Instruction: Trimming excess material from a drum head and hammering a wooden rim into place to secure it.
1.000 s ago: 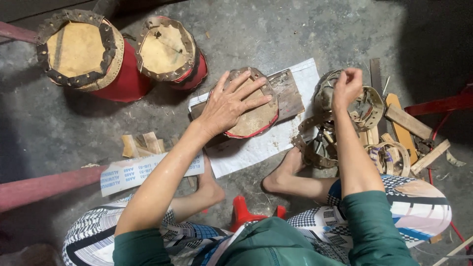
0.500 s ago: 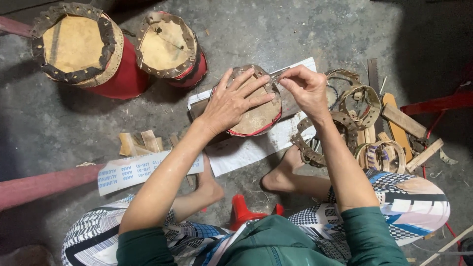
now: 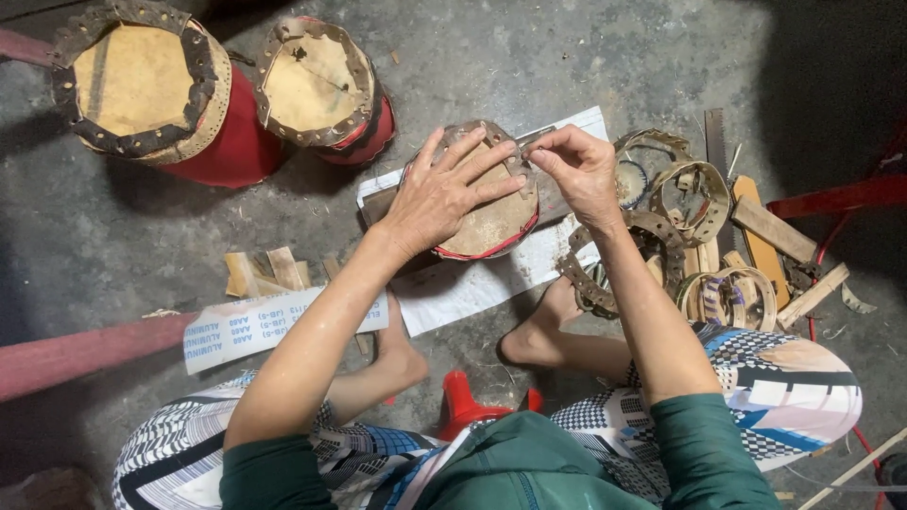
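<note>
1. Small drum (image 3: 491, 212) is set on white paper (image 3: 472, 283) on the concrete floor (image 3: 567, 66).
2. Left hand (image 3: 439, 194) is pressed flat, fingers spread, on the drumhead.
3. Right hand (image 3: 576, 170) is pinched on the drum's rim lacing (image 3: 518, 156).

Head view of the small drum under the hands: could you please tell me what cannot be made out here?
- Small drum, head view: much of its skin lies under the left hand; its body is hidden beneath its own top.
- Right hand: something thin is pinched in its fingertips at the drum's rim; too small to identify.
- Pile of rings: partly covered by the right forearm.
- Red stool: mostly hidden by the person's clothing.
</note>
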